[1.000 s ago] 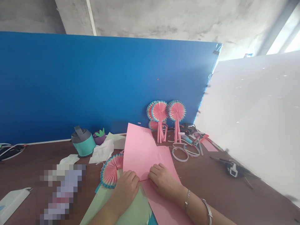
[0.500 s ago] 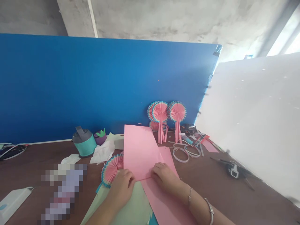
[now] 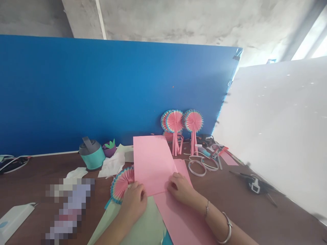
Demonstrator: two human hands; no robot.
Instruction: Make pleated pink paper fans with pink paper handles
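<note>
Between my hands a pink paper sheet point(image 3: 153, 163) is held up at a slant. Its lower left corner sits in the curled fingers of my left hand point(image 3: 135, 200), and the lower right part in those of my right hand point(image 3: 180, 187). Under my right wrist lies a larger pink sheet point(image 3: 176, 217). Pale green paper point(image 3: 143, 221) lies below my left hand, with a bit of blue paper point(image 3: 167, 239) showing at its edge. Just beyond my left hand rests a pleated pink paper fan point(image 3: 121, 187) with a blue edge, partly covered by the raised sheet.
Round pleated paper fans point(image 3: 193, 121) lean against the blue board point(image 3: 102, 92). Left are a teal pot point(image 3: 93, 158), a purple pot point(image 3: 109, 151) and crumpled tissue point(image 3: 112, 165). Right are white rings point(image 3: 197, 168) and a black-and-white tool point(image 3: 254, 185) by the white board point(image 3: 276, 129).
My right hand has slid slightly right and up along the sheet's lower edge. The sheet has tilted a little and shifted slightly left. My left hand stays nearly still.
</note>
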